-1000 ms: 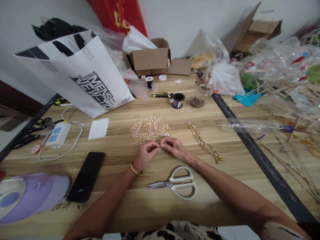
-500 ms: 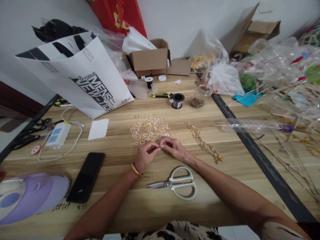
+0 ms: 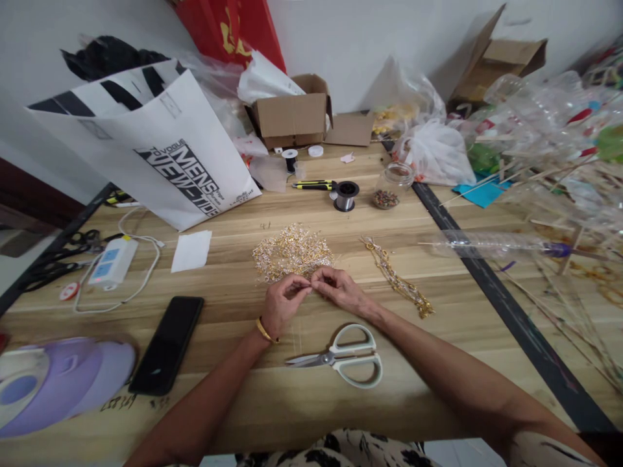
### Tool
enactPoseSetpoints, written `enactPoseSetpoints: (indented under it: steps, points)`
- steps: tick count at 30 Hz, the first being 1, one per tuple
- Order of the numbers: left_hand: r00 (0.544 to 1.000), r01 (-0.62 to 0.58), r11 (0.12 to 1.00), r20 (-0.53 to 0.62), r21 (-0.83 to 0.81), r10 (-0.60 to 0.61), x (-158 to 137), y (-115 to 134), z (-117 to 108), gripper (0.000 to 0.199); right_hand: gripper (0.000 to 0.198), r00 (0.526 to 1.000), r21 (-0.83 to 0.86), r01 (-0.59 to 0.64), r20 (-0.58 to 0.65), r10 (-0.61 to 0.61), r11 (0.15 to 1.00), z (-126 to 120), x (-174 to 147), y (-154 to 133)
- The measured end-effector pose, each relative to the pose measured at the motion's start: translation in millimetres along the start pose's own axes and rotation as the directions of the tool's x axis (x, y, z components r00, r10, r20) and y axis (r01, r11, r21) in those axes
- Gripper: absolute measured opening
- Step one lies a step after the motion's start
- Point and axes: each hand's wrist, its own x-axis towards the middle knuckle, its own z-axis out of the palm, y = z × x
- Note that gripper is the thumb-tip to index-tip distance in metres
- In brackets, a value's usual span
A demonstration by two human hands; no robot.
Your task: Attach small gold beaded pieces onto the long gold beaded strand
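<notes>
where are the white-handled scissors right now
In the head view, the scissors lie on the table, low and slightly right of centre, nearer the wearer than the left hand and right hand.

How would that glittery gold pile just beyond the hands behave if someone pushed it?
The gold pile would probably shift and spread rather than slide as one block, since it looks like many tiny pieces heaped loosely. Bits at its ragged edge might scatter. Whether pieces are linked is too small to tell; if so, they could drag along together.
</notes>
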Motion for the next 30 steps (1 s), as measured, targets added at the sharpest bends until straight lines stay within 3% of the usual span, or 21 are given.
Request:
enactPoseSetpoints:
  steps: [13, 21, 30]
  points:
    - [0.997, -0.081, 0.996, 0.002, 0.041, 0.081, 0, 3, -1, 0.007, 0.028, 1.0, 0.014, -0.016, 0.003, 0.016, 1.0, -1, 0, -2]
    - [0.996, 0.084, 0.991, 0.035, -0.1, -0.081, 3, 4, -4, 0.01, 0.023, 0.999, 0.008, 0.0, -0.046, 0.001, 1.0, 0, 0, 4]
    - [0.977, 0.212, 0.921, 0.039, -0.327, -0.211, 7, 4, -7, 0.015, 0.021, 0.993, -0.057, 0.025, -0.115, -0.032, 0.998, 0, 1, 11]
